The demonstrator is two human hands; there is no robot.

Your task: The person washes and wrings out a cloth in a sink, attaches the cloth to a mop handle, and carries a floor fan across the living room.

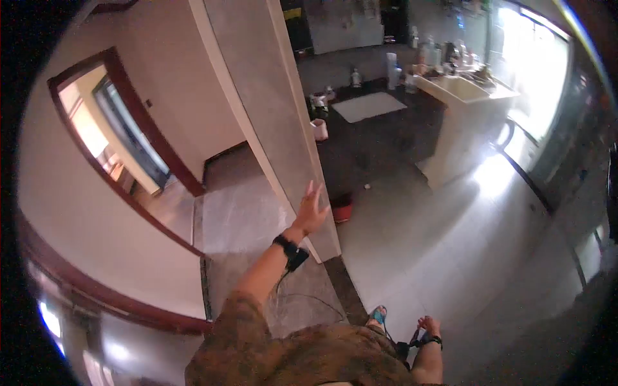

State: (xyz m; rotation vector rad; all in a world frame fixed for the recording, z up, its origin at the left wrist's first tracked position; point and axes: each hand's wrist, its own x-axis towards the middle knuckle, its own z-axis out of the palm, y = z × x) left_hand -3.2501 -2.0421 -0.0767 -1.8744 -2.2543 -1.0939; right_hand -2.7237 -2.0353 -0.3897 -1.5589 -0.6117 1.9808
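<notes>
My left hand [311,212] lies with fingers stretched out against a tall pale door panel [273,103], near its right edge. A black wristband with a small black box [297,259] and a cable is on my left wrist. Low at the right, my right hand [430,327] hangs beside my body, small in view, its fingers loosely bent and partly apart. It appears to hold nothing. Another black band [436,339] circles that wrist, and a dark device [403,349] with a cable shows close by. My sandalled foot [378,314] stands near the floor threshold [346,289].
Beyond the panel, a pale sink cabinet [467,90] carries several bottles. A white mat [370,107] and a pink container [319,130] are at the far wall. A red bin [342,210] stands behind the panel's edge. Leftward is a doorway with a dark red frame [138,116].
</notes>
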